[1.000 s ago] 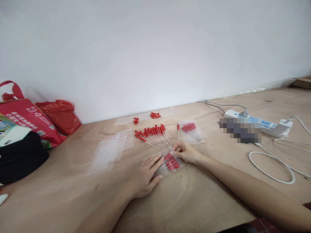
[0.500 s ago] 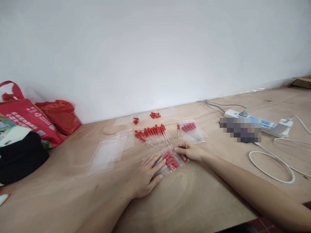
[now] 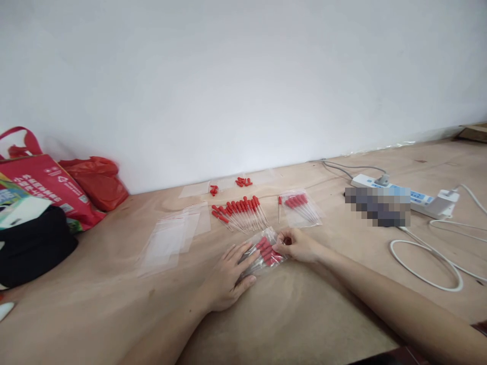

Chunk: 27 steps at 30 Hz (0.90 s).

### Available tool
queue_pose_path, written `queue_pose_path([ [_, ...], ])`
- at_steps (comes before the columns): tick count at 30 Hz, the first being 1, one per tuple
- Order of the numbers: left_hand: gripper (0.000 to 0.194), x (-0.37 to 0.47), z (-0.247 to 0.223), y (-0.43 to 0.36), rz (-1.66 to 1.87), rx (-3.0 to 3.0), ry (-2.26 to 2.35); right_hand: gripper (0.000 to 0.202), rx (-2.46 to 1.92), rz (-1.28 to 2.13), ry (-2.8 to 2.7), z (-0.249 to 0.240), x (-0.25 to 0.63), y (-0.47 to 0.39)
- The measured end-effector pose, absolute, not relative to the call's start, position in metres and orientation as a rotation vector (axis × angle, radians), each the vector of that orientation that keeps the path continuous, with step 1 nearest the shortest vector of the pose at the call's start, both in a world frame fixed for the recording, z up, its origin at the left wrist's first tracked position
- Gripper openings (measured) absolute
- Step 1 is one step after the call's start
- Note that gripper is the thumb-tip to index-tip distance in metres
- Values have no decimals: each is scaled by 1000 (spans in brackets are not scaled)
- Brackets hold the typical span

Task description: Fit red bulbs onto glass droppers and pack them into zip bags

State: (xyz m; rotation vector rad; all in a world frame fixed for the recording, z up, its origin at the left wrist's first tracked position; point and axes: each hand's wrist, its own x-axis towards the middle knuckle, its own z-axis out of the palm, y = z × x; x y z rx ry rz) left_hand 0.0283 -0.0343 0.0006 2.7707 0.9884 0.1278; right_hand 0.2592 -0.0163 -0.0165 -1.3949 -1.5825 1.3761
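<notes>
A clear zip bag (image 3: 268, 252) with red-tipped sticks inside lies on the wooden table. My left hand (image 3: 230, 276) rests on its left part, fingers spread. My right hand (image 3: 294, 245) pinches the bag's right edge between thumb and forefinger. Beyond the bag, a fan of red-tipped sticks (image 3: 243, 210) lies loose. To its right is a second clear bag (image 3: 302, 207) with red-tipped sticks, and a single stick (image 3: 280, 208) at its left edge. Flat clear bags (image 3: 171, 238) overlap on the left.
Small red pieces (image 3: 243, 181) lie near the wall. A white power strip (image 3: 414, 196), white cables (image 3: 426, 246) and a pixelated dark object (image 3: 376, 207) are at right. Red bags (image 3: 95, 180) and a black cloth item (image 3: 34, 248) stand at far left.
My right hand has moved slightly down and closed in on the bag's right edge, which is now bent up and crinkled. My left hand has stayed in place.
</notes>
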Motion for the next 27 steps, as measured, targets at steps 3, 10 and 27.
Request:
queue_pose_path([
  [3, 48, 28, 1, -35, 141, 2748, 1002, 28, -1409, 1455, -1368, -3, 265, -18],
  [10, 48, 26, -3, -35, 172, 2736, 1002, 27, -1291, 1472, -1174, 4, 293, -10],
  [27, 52, 20, -15, -31, 298, 2756, 1051, 19, -1660, 588, -1392, 4, 359, 111],
])
